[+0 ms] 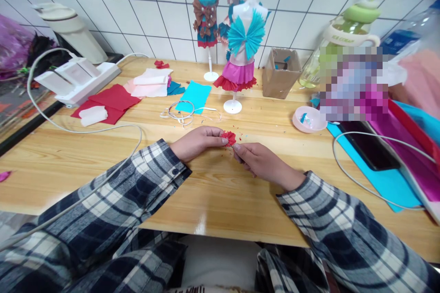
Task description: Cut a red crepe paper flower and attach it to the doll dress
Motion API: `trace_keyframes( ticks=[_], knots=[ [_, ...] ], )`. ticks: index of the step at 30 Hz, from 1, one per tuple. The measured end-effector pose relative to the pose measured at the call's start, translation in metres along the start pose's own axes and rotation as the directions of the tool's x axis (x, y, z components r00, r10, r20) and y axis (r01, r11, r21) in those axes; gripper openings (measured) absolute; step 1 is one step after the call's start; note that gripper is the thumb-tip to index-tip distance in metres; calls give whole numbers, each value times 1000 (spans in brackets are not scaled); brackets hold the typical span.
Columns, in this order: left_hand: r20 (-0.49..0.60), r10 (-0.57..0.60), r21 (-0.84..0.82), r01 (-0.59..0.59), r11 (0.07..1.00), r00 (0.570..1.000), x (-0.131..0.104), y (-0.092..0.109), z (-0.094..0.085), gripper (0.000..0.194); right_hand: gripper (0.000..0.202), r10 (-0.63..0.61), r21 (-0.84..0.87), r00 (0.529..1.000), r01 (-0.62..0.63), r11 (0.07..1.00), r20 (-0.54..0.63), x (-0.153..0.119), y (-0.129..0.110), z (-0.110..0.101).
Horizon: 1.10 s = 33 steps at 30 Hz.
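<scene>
A small red crepe-paper flower (229, 138) with a frilled edge is held over the middle of the table. My left hand (202, 141) pinches it from the left between thumb and fingers. From the lower right, my right hand (258, 161) has thumb and finger closed at the flower's edge; whether a stem or wire lies between them is too small to tell. Red paper scraps (240, 137) dot the wood around the flower. Beyond my hands, a loose coil of thin wire or cord (181, 110) partly overlaps a turquoise paper sheet (196, 94).
Mini dress forms (243, 50) in paper clothes stand at the back beside a cardboard box (280, 75). A pink bowl (310, 123) and a phone (373, 149) lie right. Red paper (115, 100) and a power strip (80, 84) are left. White cables cross both sides.
</scene>
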<state>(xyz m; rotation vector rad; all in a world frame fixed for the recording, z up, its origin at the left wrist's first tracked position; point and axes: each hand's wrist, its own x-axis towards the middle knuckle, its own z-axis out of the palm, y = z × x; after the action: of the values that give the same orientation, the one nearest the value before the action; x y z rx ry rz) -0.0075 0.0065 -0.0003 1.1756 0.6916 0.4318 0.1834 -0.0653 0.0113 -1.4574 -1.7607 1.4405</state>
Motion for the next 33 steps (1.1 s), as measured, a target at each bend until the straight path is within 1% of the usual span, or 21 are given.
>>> trace_keyframes(
  ticks=[3,7,10,12,14,17,21,26,31,33],
  knots=[
    [-8,10,-8,-10,1000,1000,0,-1,-1,21,45,0,6,1000,0,1000,-3,1,0,0],
    [-59,26,-29,-28,999,998,2,-2,-1,20,45,33,47,999,-32,998,-9,1,0,0],
    [-80,38,-48,-42,998,996,2,-3,0,22,46,109,116,993,-103,988,-50,1,-1,1],
    [-86,47,-43,-51,998,995,2,-3,1,24,45,139,160,985,-121,980,-105,1,0,1],
    [-98,51,-17,-53,998,994,2,-3,2,26,38,102,158,978,-74,985,-180,1,3,1],
    [-129,57,67,-49,997,990,2,-2,5,28,29,24,119,962,10,993,-273,4,8,2],
    [-155,80,200,-48,979,985,2,0,9,28,32,38,159,945,15,987,-326,6,11,5],
    [-123,84,250,-51,967,989,3,1,12,27,28,71,235,938,11,972,-338,7,11,6],
    [-160,96,226,-58,972,982,1,0,10,28,26,93,247,948,-15,969,-306,6,11,5],
    [-169,92,202,-57,978,981,1,0,9,29,28,113,295,945,-19,955,-306,5,11,4]
  ],
)
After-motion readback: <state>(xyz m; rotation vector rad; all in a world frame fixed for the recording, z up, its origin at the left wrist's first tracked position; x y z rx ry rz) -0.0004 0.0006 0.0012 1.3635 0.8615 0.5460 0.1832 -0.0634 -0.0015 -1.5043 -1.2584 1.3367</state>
